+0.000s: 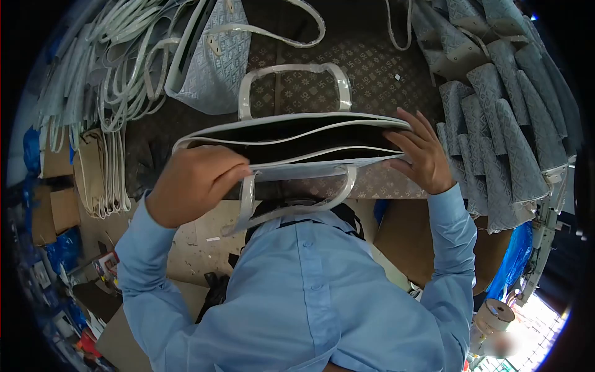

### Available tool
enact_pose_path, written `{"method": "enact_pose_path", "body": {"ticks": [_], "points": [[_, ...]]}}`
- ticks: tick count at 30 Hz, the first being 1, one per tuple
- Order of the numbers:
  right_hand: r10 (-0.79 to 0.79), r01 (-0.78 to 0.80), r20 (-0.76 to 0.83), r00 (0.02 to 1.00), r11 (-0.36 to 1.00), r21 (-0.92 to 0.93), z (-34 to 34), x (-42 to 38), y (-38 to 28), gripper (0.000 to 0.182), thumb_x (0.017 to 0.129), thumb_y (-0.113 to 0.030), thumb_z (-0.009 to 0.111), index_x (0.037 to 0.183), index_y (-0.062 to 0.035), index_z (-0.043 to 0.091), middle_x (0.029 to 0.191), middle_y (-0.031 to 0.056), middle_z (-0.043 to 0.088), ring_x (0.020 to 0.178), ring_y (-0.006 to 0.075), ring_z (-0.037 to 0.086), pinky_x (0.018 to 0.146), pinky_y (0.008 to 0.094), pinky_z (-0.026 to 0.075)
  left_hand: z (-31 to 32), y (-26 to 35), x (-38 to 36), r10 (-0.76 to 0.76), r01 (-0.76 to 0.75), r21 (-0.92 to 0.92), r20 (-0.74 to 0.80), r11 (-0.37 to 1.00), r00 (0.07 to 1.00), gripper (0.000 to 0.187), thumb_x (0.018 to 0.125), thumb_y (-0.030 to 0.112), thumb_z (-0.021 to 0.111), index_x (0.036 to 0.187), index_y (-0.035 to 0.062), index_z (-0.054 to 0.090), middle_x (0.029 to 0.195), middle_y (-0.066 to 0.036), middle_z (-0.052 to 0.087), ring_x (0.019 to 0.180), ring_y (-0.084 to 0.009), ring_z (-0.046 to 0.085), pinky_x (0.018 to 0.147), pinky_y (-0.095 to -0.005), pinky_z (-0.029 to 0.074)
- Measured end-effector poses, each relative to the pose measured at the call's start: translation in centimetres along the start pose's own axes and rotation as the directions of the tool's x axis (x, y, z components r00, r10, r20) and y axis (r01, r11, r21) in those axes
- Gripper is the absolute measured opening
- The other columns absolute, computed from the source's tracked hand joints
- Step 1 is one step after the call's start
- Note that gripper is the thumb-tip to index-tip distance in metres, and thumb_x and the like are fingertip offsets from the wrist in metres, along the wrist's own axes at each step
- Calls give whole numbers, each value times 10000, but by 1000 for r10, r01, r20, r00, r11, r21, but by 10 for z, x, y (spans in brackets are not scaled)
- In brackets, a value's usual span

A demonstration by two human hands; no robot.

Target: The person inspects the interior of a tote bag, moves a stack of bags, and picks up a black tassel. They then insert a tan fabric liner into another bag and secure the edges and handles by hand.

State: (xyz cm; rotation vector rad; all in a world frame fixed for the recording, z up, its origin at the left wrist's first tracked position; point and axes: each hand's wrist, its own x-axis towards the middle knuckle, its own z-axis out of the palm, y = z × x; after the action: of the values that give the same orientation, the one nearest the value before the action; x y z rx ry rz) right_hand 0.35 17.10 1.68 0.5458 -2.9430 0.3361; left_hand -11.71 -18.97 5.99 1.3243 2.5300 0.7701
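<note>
A pale handbag with white-trimmed edges stands on the patterned table, its top open and its dark inside showing. One shiny white handle rises behind it, and the other hangs toward the blue shirt. My left hand is closed on the bag's left top edge, with thumb and fingers pressed together near the front handle's base. At the right end, my right hand holds the bag's rim, its fingers spread over the corner and partly inside the opening.
Another patterned bag lies at the back left, beside piled white straps. Grey patterned pieces are heaped at the right of the dark table. Cardboard and blue plastic lie below at the right.
</note>
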Motion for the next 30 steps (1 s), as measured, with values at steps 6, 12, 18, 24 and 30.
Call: {"method": "enact_pose_path", "body": {"ticks": [6, 12, 18, 24, 30], "points": [[44, -40, -216, 976, 999, 20, 20, -9, -13, 449, 675, -249, 755, 1077, -76, 654, 1005, 93, 666, 1272, 327, 439, 1064, 539, 313, 34, 0, 48, 64, 81, -315, 422, 946, 904, 350, 962, 274, 478, 1147, -7, 572, 923, -180, 649, 831, -321, 628, 723, -368, 486], [49, -7, -282, 958, 989, 149, 34, -14, -5, 396, 701, -261, 731, 1037, -62, 668, 831, 90, 616, 1235, 358, 463, 1016, 519, 389, 39, -11, 82, 210, 172, -511, 605, 842, 768, 406, 996, 291, 412, 1256, -1, 522, 1065, -161, 628, 925, -234, 605, 802, -335, 467], [24, 26, -286, 958, 985, 170, 35, -18, 1, 383, 698, -236, 732, 1030, -56, 675, 731, 77, 541, 1184, 356, 497, 953, 473, 459, 30, -30, 73, 294, -93, -384, 508, 919, 810, 364, 966, 133, 424, 1318, 140, 514, 1208, -102, 611, 1026, -222, 614, 883, -292, 470], [62, -15, -246, 967, 982, 187, 28, -10, -3, 373, 700, -204, 740, 1039, -60, 680, 758, 79, 575, 1204, 345, 490, 990, 477, 428, 14, -39, 56, 157, 196, -396, 701, 897, 695, 389, 970, 108, 418, 1351, 160, 482, 1315, -78, 543, 1159, -202, 549, 962, -307, 433], [3, -20, -248, 969, 998, -65, 12, 1, -27, 408, 708, -137, 736, 1099, -51, 658, 1040, 120, 655, 1225, 336, 485, 1063, 509, 325, 17, -45, 45, 181, 210, -497, 627, 842, 758, 352, 979, 136, 437, 1322, 115, 511, 1277, -95, 567, 1135, -209, 553, 957, -304, 433]]}}
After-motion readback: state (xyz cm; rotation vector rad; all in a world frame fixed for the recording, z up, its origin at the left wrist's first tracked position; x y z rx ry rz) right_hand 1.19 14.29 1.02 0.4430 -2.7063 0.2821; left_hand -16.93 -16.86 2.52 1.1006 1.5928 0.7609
